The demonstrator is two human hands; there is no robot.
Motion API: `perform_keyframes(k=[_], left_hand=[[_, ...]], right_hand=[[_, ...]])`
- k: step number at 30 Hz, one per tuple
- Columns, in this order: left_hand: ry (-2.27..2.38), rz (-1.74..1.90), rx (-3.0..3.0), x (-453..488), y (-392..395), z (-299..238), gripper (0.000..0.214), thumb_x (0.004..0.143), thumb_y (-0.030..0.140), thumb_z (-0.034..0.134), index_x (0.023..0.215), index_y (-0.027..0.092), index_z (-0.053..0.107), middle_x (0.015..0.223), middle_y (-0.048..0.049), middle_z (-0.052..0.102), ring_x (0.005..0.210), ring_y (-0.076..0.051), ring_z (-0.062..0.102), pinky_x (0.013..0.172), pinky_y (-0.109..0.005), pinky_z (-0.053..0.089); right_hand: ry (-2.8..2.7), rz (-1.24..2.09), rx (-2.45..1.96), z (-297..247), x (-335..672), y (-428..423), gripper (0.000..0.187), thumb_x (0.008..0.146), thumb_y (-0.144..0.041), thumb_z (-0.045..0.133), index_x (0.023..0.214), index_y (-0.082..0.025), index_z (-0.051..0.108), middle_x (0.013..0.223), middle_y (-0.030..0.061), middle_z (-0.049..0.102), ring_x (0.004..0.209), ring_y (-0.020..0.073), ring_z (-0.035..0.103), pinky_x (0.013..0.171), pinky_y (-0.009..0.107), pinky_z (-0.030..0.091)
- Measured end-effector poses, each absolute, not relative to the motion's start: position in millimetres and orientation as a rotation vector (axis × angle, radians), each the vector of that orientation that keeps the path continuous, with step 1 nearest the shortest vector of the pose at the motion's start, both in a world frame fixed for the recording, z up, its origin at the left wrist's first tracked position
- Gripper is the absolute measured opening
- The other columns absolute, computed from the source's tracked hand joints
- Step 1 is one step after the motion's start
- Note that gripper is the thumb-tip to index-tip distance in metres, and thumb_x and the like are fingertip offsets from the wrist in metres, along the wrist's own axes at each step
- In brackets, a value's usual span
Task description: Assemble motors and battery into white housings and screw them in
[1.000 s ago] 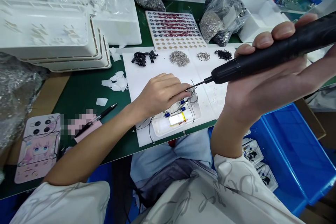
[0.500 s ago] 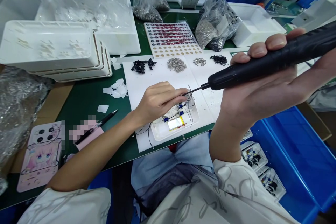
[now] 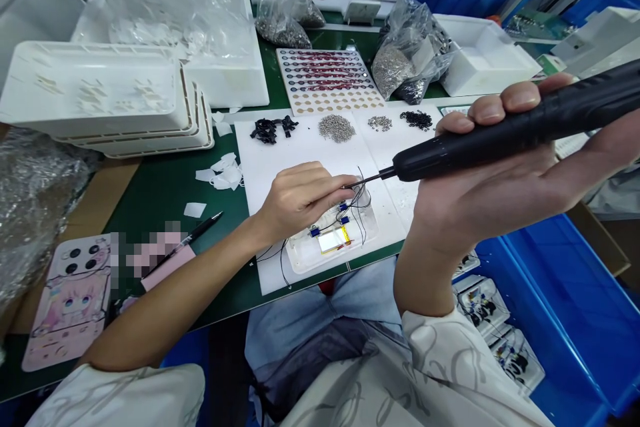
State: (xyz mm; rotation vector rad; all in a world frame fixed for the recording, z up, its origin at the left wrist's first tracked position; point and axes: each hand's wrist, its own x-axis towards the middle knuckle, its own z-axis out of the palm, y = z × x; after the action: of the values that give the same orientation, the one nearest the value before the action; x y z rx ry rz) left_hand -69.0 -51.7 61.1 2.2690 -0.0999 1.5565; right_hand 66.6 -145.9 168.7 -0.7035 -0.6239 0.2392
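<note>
Slightly lower in view than a moment ago, the left hand (image 3: 300, 203) is curled, its fingertips (image 3: 345, 181) pinched on thin black wires (image 3: 361, 203) above a white plastic tray (image 3: 305, 261), apart from the right hand (image 3: 480, 203), which grips a matte black electric screwdriver (image 3: 480, 148) with its slim bit (image 3: 373, 177) almost at those fingertips. Inside the tray sit a flat yellow-edged battery (image 3: 333, 241) and small blue connectors (image 3: 315, 231), on a white sheet (image 3: 300, 140)

The person wears a loose white top (image 3: 425, 373) printed with thin grey swirling lines, its short wide left sleeve (image 3: 115, 397) hanging open, plus a dark grey cloth (image 3: 310, 363) over light blue jeans (image 3: 320, 297), with a bare left hand (image 3: 300, 203) and a bare right hand (image 3: 480, 203).
</note>
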Motion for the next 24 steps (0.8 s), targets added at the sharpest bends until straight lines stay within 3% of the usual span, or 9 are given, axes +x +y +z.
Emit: perform_keyframes(k=[8,15,19,22,24], left_hand=[[-0.127,1.659,2.155,-64,-56,58,0.013,0.096,0.018,0.076,0.108,0.012,0.077,0.069,-0.0015,0.072,0.058,-0.010,0.062,0.059,-0.022,0.051],[-0.181,1.744,2.058,-61,-61,55,0.018,0.099,0.021,0.074,0.115,0.014,0.077,0.065,0.0013,0.068,0.055,-0.009,0.059,0.057,-0.022,0.049],[-0.164,1.741,2.045,-62,-63,54,0.020,0.100,0.025,0.073,0.117,0.015,0.078,0.069,-0.0007,0.072,0.057,-0.010,0.061,0.057,-0.023,0.050],[-0.152,1.750,2.052,-62,-64,54,0.020,0.101,0.028,0.072,0.117,0.016,0.078,0.069,-0.0005,0.072,0.056,-0.010,0.062,0.056,-0.024,0.051],[-0.139,1.759,2.069,-61,-64,54,0.018,0.101,0.029,0.072,0.113,0.017,0.078,0.067,0.0000,0.072,0.055,-0.010,0.062,0.056,-0.024,0.052]], right_hand=[[-0.600,0.181,-0.790,170,62,-149,0.065,0.112,-0.056,0.017,0.089,-0.025,0.070,0.091,0.0021,0.053,0.083,0.0047,0.065,0.073,0.019,0.058],[-0.627,0.392,-0.656,180,61,-161,0.092,0.108,-0.060,-0.008,0.078,-0.023,0.070,0.086,0.0026,0.048,0.070,-0.0004,0.056,0.067,0.012,0.054],[-0.625,0.391,-0.565,180,57,-161,0.089,0.110,-0.062,0.000,0.082,-0.021,0.074,0.087,0.0031,0.051,0.070,-0.0005,0.055,0.066,0.012,0.055],[-0.640,0.291,-0.647,174,57,-158,0.080,0.112,-0.059,0.009,0.080,-0.025,0.075,0.092,0.0030,0.054,0.072,0.0004,0.057,0.066,0.012,0.057],[-0.647,0.228,-0.748,171,60,-158,0.081,0.111,-0.059,0.007,0.081,-0.029,0.076,0.093,0.0034,0.056,0.078,0.0046,0.063,0.071,0.018,0.062]])
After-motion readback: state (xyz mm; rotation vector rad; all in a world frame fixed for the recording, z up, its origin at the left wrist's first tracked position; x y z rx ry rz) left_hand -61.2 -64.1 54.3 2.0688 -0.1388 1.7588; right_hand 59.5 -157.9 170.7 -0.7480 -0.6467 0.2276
